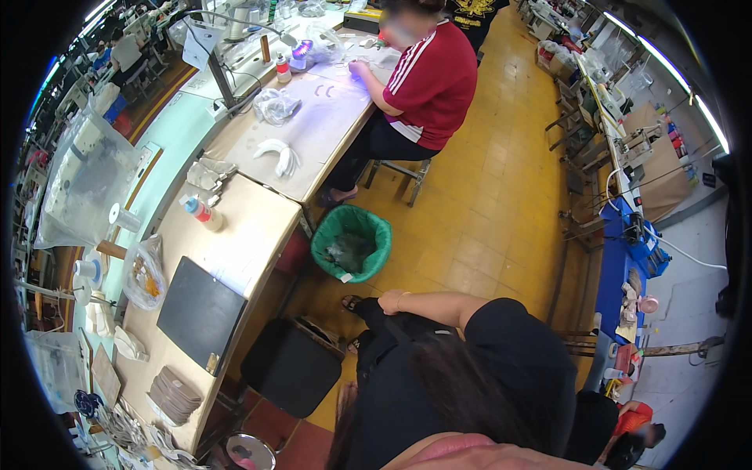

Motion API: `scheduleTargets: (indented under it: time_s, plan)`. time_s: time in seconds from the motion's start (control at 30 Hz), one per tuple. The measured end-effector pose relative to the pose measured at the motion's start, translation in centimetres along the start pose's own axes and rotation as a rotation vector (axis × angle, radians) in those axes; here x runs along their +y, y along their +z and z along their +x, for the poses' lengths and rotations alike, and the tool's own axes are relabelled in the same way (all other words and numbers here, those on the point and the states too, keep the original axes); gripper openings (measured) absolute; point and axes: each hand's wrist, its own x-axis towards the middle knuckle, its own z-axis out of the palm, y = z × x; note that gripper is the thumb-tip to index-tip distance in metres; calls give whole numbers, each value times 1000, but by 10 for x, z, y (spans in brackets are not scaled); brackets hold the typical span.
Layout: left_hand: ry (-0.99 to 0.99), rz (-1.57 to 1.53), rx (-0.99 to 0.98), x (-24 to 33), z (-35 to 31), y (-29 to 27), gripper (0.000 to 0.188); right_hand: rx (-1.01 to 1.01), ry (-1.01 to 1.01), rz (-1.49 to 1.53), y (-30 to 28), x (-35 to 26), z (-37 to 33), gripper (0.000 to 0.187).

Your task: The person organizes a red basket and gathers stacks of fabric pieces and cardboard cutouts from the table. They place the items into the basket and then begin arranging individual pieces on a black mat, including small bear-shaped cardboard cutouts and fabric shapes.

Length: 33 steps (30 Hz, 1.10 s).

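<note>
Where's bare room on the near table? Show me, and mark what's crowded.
Widest patch: the near table between bottle, black mat and the aisle-side edge. A narrow strip separates mat and beige stack. Crowded: lower left, around the heap.

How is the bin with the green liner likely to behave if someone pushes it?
The bin is probably light for its size: only loose-looking dark contents show inside. The green liner is likely floppy, as it wrinkles over the rim. The bin may slide, since it seems to stand freely on the yellow floor.
</note>
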Motion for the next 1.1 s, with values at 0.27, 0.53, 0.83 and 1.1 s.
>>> scheduleTargets:
  time_s: [0.27, 0.53, 0.83, 1.1]
  plan:
    - [-50, -4, -39, 5, 7, 7, 29, -90, -211, -150, -17, -6, -11, 38]
    - [207, 749, 130, 44, -10, -2, 42, -120, -295, -195, -16, -10, -2, 38]
    - [84, 168, -172, 72, -33, -21, 19, 115, -171, 67, -3, -10, -7, 35]
    - [68, -133, 23, 46, -37, 6, 13, 20, -222, 28, -14, -22, -5, 33]
